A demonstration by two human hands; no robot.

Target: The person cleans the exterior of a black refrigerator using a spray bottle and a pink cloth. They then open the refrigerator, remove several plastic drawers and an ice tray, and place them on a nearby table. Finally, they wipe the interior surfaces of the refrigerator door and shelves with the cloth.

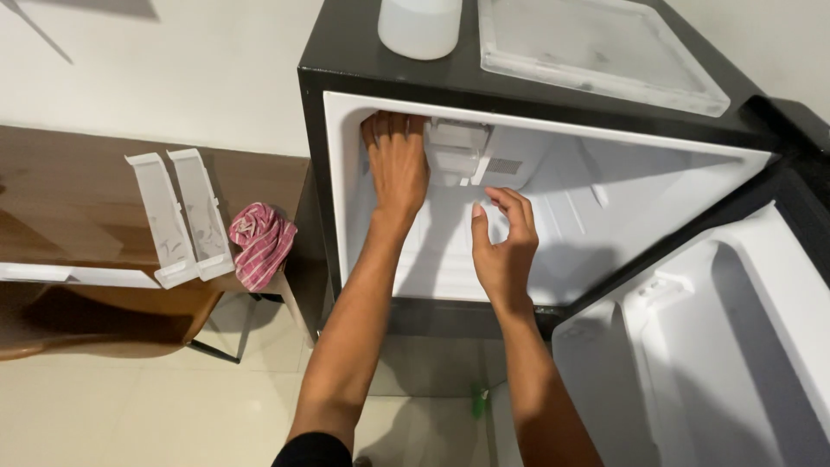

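Observation:
I look down into a small black fridge (346,52) whose white inside is bare. My left hand (396,160) reaches to the top of the compartment, fingers curled over the upper front edge beside a white control housing (454,149). My right hand (503,246) hovers lower inside, fingers apart and bent, holding nothing, just below that housing. The fridge door (735,346) stands open to the right, its white inner liner without shelves.
On the fridge top stand a white plastic jug (419,26) and a clear flat tray (596,47). To the left, a wooden desk (78,199) carries two white door shelves (181,216) and a red-and-white checked cloth (261,242). A small green object (479,402) lies on the tiled floor.

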